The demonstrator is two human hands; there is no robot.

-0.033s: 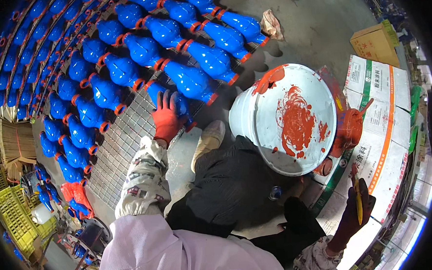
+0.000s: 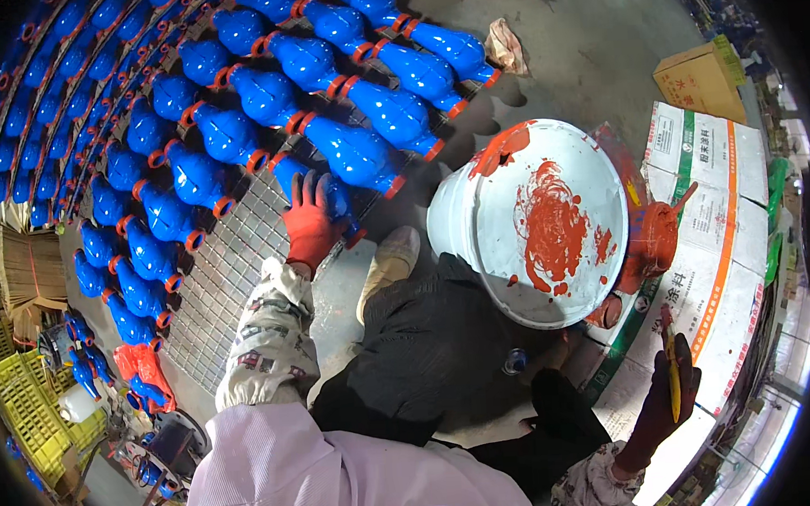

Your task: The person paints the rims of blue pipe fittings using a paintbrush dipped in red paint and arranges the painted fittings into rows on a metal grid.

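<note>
My left hand, in a red glove, grips a glossy blue valve body with orange-red flanged ends, its fingers spread over the top. That piece lies at the near edge of a wire mesh rack, beside rows of similar blue valve bodies. At the lower right, my right hand, in a dark-looking glove, is closed around a yellow-handled paintbrush. Its red-stained tip points up, away from me. A red-coated paint pot with a stick-like handle poking out stands between the brush and a white bucket.
Red paint smears the bucket's round pale face. White printed cartons lie flat along the right, with a brown cardboard box beyond them. Crumpled paper lies on the floor. Yellow crates stand at the lower left.
</note>
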